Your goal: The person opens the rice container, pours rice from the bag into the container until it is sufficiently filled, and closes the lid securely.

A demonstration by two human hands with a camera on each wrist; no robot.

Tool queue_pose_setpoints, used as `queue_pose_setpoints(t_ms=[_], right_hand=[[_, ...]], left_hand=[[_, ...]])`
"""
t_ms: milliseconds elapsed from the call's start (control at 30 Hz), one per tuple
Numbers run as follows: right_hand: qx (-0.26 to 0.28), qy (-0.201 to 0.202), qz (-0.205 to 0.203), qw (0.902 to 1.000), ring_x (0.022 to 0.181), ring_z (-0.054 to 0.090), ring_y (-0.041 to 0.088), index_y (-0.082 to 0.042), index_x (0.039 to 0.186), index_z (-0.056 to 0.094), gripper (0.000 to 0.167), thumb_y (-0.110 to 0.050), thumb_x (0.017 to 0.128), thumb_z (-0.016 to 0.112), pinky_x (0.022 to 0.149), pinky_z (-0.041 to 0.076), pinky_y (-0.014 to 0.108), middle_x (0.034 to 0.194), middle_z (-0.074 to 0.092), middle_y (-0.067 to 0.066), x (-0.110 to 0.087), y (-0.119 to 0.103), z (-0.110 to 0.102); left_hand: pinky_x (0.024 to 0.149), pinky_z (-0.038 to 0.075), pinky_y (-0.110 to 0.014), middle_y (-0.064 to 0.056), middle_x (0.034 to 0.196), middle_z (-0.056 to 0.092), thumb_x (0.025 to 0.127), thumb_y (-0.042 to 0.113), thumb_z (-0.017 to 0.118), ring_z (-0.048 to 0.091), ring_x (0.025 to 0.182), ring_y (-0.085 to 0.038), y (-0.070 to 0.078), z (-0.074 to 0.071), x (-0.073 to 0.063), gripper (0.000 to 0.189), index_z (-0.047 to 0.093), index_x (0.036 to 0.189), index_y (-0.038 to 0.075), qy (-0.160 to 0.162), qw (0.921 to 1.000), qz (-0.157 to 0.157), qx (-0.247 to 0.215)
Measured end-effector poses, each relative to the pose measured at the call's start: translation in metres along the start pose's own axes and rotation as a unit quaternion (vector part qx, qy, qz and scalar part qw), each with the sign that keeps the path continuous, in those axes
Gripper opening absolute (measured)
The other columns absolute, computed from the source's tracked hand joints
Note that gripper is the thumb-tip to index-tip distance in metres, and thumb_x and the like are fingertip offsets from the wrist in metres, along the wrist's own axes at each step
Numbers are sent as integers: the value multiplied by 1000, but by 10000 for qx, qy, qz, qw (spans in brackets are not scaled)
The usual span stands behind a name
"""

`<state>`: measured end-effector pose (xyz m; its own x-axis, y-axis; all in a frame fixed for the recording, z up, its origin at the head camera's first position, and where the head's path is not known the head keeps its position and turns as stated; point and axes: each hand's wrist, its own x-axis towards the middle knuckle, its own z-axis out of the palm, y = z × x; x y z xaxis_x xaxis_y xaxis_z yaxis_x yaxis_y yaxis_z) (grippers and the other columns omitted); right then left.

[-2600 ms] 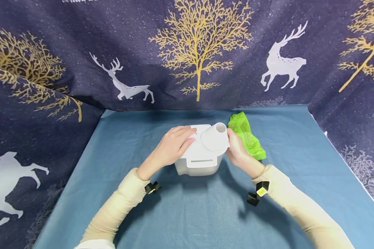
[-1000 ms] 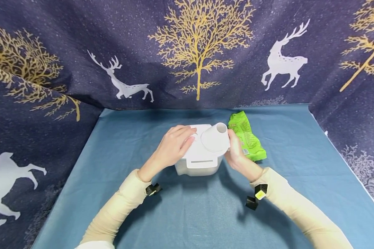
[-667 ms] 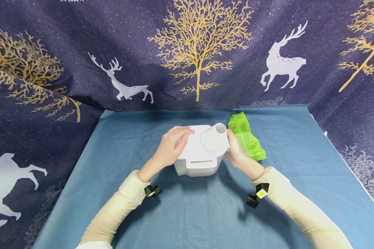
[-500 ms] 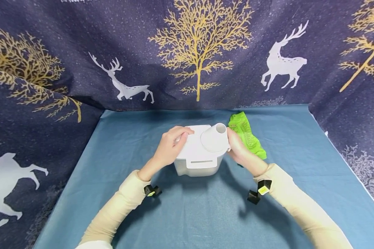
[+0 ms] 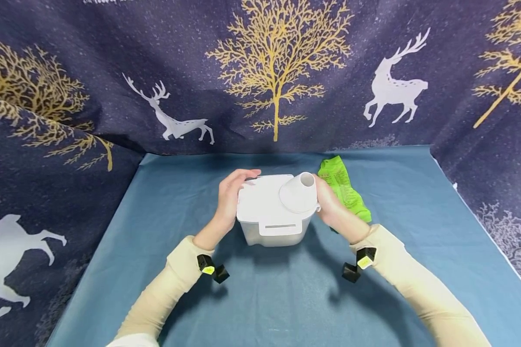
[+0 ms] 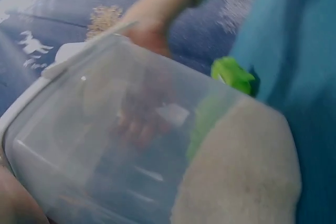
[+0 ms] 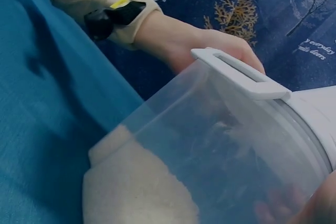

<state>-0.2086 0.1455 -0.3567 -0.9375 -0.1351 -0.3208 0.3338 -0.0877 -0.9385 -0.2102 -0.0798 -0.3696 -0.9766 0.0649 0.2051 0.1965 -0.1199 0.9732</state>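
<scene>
A translucent food storage container [image 5: 271, 234] with a white lid [image 5: 260, 200] stands mid-table. A white round cup-like spout [image 5: 296, 195] rises from the lid's right part. White grain [image 7: 136, 187], looking like rice, lies in the lower part of the container. My left hand [image 5: 229, 193] holds its left side, fingers bent over the far left corner and thumb at the lid's edge. My right hand [image 5: 327, 202] grips the right side, next to the spout; its fingers [image 6: 136, 129] show faintly through the clear wall in the left wrist view.
A crumpled bright green packet [image 5: 345, 188] lies just behind and right of my right hand. Blue cloth [image 5: 260, 299] covers the table. A dark curtain [image 5: 243, 96] with trees and deer hangs along the back and sides.
My left hand has slid from the top of the lid leftward to the container's left side, uncovering the lid. My right hand keeps its place, and the container stands where it was.
</scene>
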Motion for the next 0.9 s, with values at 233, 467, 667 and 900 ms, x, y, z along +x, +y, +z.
queue_pose_setpoints(t_ms=[233,467,667,900], right_hand=[[187,116,2,9998,51,44,2,-24,68,48,40,-29,104,31,62,38,19,53,45,-13,1,2,2],[393,243,-127,9989,50,47,1,-24,68,50,40,-26,104,31,57,39,17,53,48,-13,0,2,5],[402,369,-76,9985,50,48,1,-25,64,51,44,-28,103,31,57,40,18,51,49,-13,-1,1,7],[330,488,-66,9982,52,47,1,-23,71,49,36,-29,102,33,58,39,17,53,48,-13,-2,3,7]], left_hand=[[83,50,-25,-11,123,65,103,19,32,62,101,-11,3,-2,7,38,65,114,2,107,9890,-1476,-20],[71,52,-24,-6,116,65,102,22,30,64,85,-9,2,0,8,43,59,126,-1,-131,9815,-1901,-175],[70,53,-22,4,101,68,100,20,34,65,83,-8,1,3,8,42,60,124,-3,-82,9817,-1837,-485],[68,53,-23,7,95,68,99,20,35,65,80,-9,0,3,6,42,60,122,-5,-47,9811,-1813,-677]])
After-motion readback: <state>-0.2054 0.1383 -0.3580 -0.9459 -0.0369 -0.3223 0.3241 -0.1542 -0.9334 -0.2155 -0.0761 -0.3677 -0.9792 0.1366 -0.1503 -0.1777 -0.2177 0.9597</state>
